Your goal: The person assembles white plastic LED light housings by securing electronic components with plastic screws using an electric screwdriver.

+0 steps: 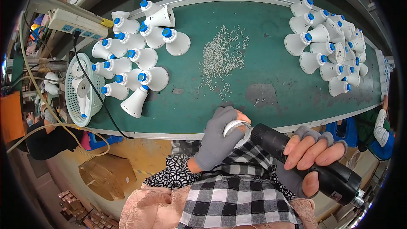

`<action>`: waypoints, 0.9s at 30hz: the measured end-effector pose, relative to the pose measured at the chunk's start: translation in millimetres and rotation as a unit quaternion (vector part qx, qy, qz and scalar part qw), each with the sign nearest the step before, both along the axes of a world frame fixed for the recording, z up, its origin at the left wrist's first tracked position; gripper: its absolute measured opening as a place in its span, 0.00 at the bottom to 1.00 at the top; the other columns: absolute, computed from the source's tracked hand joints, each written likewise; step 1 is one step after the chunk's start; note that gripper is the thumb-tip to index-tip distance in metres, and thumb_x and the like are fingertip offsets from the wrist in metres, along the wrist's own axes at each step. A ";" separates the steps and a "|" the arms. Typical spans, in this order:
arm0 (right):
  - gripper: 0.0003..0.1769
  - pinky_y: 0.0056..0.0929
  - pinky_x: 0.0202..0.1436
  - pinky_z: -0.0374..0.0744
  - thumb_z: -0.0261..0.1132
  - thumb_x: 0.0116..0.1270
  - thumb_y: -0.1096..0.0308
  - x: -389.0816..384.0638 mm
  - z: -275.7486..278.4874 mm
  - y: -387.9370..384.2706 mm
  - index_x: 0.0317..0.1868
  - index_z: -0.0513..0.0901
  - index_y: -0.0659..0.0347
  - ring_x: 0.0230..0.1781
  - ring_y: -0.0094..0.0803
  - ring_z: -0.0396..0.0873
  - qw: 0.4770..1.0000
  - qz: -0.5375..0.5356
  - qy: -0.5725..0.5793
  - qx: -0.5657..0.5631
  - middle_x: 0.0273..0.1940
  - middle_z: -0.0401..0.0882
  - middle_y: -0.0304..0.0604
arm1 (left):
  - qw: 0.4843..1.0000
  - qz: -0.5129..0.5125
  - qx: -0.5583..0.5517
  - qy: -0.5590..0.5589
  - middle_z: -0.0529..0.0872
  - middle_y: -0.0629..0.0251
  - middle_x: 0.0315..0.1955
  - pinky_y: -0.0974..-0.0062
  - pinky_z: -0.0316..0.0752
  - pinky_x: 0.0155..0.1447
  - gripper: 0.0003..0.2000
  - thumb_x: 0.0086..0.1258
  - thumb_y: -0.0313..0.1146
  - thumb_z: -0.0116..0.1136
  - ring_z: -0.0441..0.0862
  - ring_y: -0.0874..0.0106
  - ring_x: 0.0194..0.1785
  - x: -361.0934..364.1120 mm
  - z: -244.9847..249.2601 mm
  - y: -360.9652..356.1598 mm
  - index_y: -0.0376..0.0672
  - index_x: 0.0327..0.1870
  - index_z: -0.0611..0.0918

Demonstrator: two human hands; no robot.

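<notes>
My left hand (217,138), in a grey fingerless glove, is closed around a white ring-shaped part (238,132) at the bench's front edge. In my right hand (311,157), also gloved, lies a black cylindrical power tool (330,180), the fingers wrapped round it. The tool's dark front end sits right beside the white part; whether they touch is hard to tell. Beyond my hands, many small screws (222,57) are scattered over the green bench top (271,29).
White cone-shaped housings with blue caps stand or lie at the left (144,57) and right (311,61). A pale basket (70,97) holds white parts. A black cable (91,85) hangs from a power strip (76,25). Another person's arm (381,118) shows at the right edge.
</notes>
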State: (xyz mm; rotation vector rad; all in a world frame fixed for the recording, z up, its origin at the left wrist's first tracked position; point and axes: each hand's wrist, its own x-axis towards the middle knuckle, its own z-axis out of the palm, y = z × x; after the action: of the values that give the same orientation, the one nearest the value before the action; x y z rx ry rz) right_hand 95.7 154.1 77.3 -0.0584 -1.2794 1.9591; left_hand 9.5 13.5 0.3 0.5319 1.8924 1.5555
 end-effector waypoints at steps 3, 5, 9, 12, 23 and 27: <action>0.20 0.39 0.39 0.78 0.71 0.58 0.72 0.7 0.6 -2.8 0.40 0.65 0.56 0.23 0.33 0.78 0.999 -0.012 0.006 -0.029 0.28 0.74 0.41 | 1.000 0.010 0.005 -0.014 0.81 0.61 0.38 0.71 0.70 0.54 0.11 0.58 0.28 0.57 0.76 0.67 0.46 1.1 -0.2 -0.1 0.37 0.40 0.84; 0.20 0.40 0.40 0.78 0.71 0.57 0.75 2.5 -0.7 -1.9 0.41 0.65 0.57 0.24 0.34 0.79 1.000 0.015 0.014 -0.017 0.30 0.77 0.43 | 1.000 0.013 -0.005 -0.009 0.81 0.61 0.38 0.72 0.71 0.53 0.10 0.59 0.28 0.56 0.77 0.68 0.45 1.5 -1.3 0.1 0.36 0.40 0.84; 0.19 0.37 0.40 0.77 0.69 0.59 0.75 -3.7 -7.4 4.7 0.41 0.66 0.57 0.24 0.33 0.78 0.995 0.081 0.037 0.046 0.31 0.77 0.42 | 0.998 0.035 -0.003 -0.055 0.79 0.62 0.32 0.72 0.70 0.51 0.09 0.59 0.31 0.57 0.74 0.67 0.45 2.2 1.1 3.1 0.40 0.38 0.84; 0.18 0.34 0.37 0.76 0.69 0.60 0.75 -8.3 1.5 2.6 0.40 0.66 0.57 0.22 0.30 0.76 0.999 0.041 0.005 -0.005 0.30 0.74 0.39 | 0.999 0.019 0.001 -0.042 0.81 0.64 0.34 0.74 0.71 0.51 0.10 0.62 0.34 0.56 0.76 0.71 0.45 3.4 -3.8 -0.7 0.40 0.41 0.84; 0.21 0.22 0.27 0.73 0.64 0.62 0.74 23.2 -19.7 -7.6 0.55 0.70 0.67 0.20 0.24 0.75 0.953 -0.044 -0.283 -0.098 0.23 0.72 0.36 | 0.878 0.003 0.219 -0.426 0.81 0.61 0.54 0.71 0.74 0.61 0.29 0.73 0.53 0.52 0.81 0.70 0.56 -1.9 20.7 -17.8 0.37 0.64 0.73; 0.24 0.23 0.29 0.75 0.67 0.61 0.73 31.7 -26.4 -37.0 0.57 0.71 0.67 0.23 0.25 0.78 0.932 0.006 -0.289 -0.219 0.29 0.78 0.39 | 0.883 -0.059 0.228 -0.407 0.80 0.60 0.55 0.68 0.74 0.62 0.33 0.71 0.52 0.54 0.80 0.69 0.56 2.5 27.9 -8.2 0.38 0.69 0.67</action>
State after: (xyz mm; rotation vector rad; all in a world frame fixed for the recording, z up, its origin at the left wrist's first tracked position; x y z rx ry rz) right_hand 127.5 117.1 50.9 -0.9091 -1.1498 2.2932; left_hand 12.0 5.4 28.2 0.1220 0.8493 1.7642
